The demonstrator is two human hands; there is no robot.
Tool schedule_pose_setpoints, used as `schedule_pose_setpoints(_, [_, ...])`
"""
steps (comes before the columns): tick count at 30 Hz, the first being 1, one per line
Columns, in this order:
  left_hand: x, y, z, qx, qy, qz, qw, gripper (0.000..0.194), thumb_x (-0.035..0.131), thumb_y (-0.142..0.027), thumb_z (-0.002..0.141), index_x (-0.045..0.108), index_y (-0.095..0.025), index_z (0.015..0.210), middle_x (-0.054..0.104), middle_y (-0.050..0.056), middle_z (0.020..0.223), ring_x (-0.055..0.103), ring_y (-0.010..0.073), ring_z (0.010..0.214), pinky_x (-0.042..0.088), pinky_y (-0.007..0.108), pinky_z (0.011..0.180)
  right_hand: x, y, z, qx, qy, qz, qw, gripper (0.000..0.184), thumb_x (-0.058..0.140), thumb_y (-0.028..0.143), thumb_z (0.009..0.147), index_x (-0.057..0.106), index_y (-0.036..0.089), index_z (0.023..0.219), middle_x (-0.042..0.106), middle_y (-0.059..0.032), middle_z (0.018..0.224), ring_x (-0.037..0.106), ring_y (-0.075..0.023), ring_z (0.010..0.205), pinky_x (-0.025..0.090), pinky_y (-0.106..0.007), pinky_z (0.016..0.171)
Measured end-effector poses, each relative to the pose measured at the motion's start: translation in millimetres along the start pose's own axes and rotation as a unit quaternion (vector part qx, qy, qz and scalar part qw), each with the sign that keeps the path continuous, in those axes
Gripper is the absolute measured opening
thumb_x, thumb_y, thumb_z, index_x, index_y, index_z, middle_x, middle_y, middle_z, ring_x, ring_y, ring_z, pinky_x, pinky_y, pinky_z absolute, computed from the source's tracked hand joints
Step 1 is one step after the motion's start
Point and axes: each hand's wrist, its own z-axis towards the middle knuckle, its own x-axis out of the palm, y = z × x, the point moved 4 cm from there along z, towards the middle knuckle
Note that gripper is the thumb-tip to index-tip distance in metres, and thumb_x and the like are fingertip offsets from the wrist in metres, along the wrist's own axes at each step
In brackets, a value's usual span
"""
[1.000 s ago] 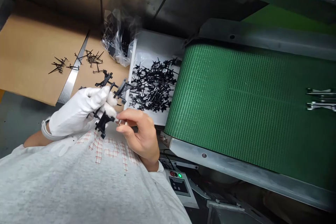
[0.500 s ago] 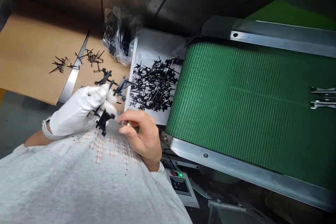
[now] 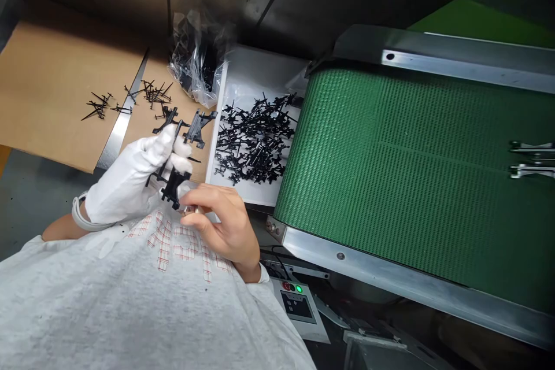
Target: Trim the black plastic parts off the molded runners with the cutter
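My left hand (image 3: 130,176), in a white glove, is closed on a black plastic sprue (image 3: 177,134). Black moulded pieces branch from it: one X-shaped piece (image 3: 199,127) stands out past the fingertips, and another piece (image 3: 173,187) hangs below them, towards me. My bare right hand (image 3: 229,219) pinches a small shiny metal tool (image 3: 191,210) between thumb and fingers. Its tip is right by the lower black piece; whether they touch I cannot tell. Most of the tool is hidden in the hand, so its kind does not show.
Many black plastic parts (image 3: 255,144) lie heaped in a white tray (image 3: 247,63). Beside it is a clear plastic bag (image 3: 197,63). Black sprue scraps (image 3: 99,107) and a steel ruler (image 3: 115,141) rest on cardboard (image 3: 52,81). Rightward runs a green conveyor belt (image 3: 390,185) with black parts (image 3: 535,170).
My right hand has moved left with the metal tool, up to the lower black piece. My left hand has turned the sprue slightly, lifting its pieces a little.
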Motion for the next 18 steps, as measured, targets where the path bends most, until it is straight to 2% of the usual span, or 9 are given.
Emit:
schedule_pose_setpoints(4, [-1.5, 1, 1, -0.008, -0.003, 0.018, 1.0, 0.057, 0.095, -0.054, 0.06, 0.054, -0.018, 0.076, 0.052, -0.01, 0.056, 0.05, 0.0041, 0.041, 0.046, 0.016, 0.04, 0, -3, 0, 0.005, -0.003, 0.004, 1.0, 0.021, 0.055, 0.043, 0.102, 0.061, 0.023, 0.098, 0.067, 0.0044, 0.071, 0.059, -0.0093, 0.056, 0.049, -0.022, 0.054])
schedule_pose_setpoints(9, [-5.8, 3, 3, 0.003, 0.017, 0.061, 0.998, 0.047, 0.083, -0.054, 0.078, 0.055, -0.017, 0.08, 0.053, -0.009, 0.059, 0.053, 0.0038, 0.045, 0.046, 0.014, 0.043, -3, -7, 1, 0.006, -0.036, 0.004, 0.999, 0.016, 0.054, 0.036, 0.104, 0.061, 0.023, 0.1, 0.072, 0.0014, 0.081, 0.063, -0.0101, 0.065, 0.051, -0.022, 0.057])
schedule_pose_setpoints(11, [-5.7, 5, 4, -0.004, 0.025, 0.067, 0.997, 0.046, 0.082, -0.054, 0.078, 0.055, -0.017, 0.081, 0.054, -0.008, 0.06, 0.052, 0.0034, 0.045, 0.044, 0.013, 0.042, -4, -9, 0, 0.015, -0.04, 0.012, 0.999, 0.017, 0.053, 0.038, 0.104, 0.061, 0.024, 0.101, 0.071, 0.0014, 0.081, 0.061, -0.0103, 0.063, 0.05, -0.023, 0.056])
schedule_pose_setpoints(15, [-2.7, 5, 8, 0.017, 0.0, 0.077, 0.997, 0.047, 0.085, -0.054, 0.073, 0.056, -0.018, 0.08, 0.056, -0.007, 0.059, 0.056, 0.006, 0.046, 0.045, 0.015, 0.043, -3, -15, -4, 0.084, -0.046, 0.059, 0.994, 0.024, 0.054, 0.047, 0.102, 0.061, 0.025, 0.101, 0.061, 0.0045, 0.073, 0.052, -0.0099, 0.056, 0.045, -0.023, 0.051])
schedule_pose_setpoints(18, [-3.2, 4, 12, 0.088, -0.033, 0.146, 0.985, 0.046, 0.08, -0.058, 0.077, 0.058, -0.017, 0.078, 0.061, -0.005, 0.06, 0.059, 0.0085, 0.049, 0.05, 0.018, 0.047, 4, -25, -5, 0.153, -0.059, 0.107, 0.981, 0.037, 0.067, 0.058, 0.091, 0.057, 0.025, 0.104, 0.052, 0.0069, 0.071, 0.047, -0.0096, 0.056, 0.042, -0.023, 0.051])
